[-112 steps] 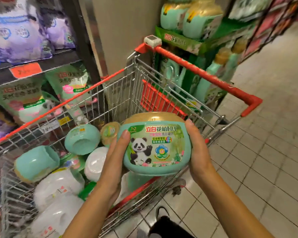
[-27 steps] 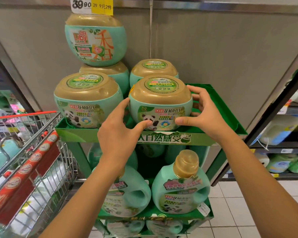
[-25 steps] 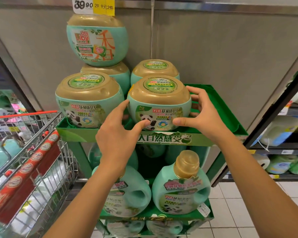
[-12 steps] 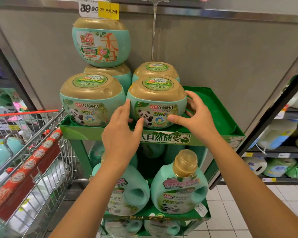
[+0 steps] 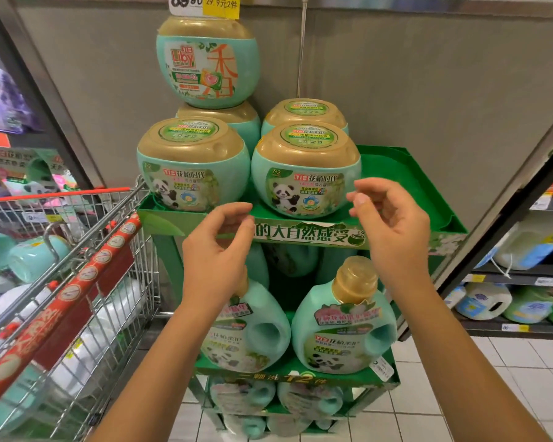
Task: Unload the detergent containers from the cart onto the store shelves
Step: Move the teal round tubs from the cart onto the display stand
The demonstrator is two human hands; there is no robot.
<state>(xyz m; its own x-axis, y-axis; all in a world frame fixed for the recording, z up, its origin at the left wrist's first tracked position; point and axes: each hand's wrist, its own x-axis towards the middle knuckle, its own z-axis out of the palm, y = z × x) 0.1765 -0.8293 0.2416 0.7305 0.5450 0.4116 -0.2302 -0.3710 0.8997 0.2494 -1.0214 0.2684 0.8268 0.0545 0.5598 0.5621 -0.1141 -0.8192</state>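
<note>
The left hand (image 5: 216,250) and right hand (image 5: 393,231) are hovering empty, fingers loosely curled, in front of the panda detergent tub (image 5: 305,177) sitting on the green display shelf (image 5: 409,186).

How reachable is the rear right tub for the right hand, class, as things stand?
Probably yes, from above: the right hand is empty and the rear right tub shows an uncovered lid, though the front right tub blocks its front.
</note>
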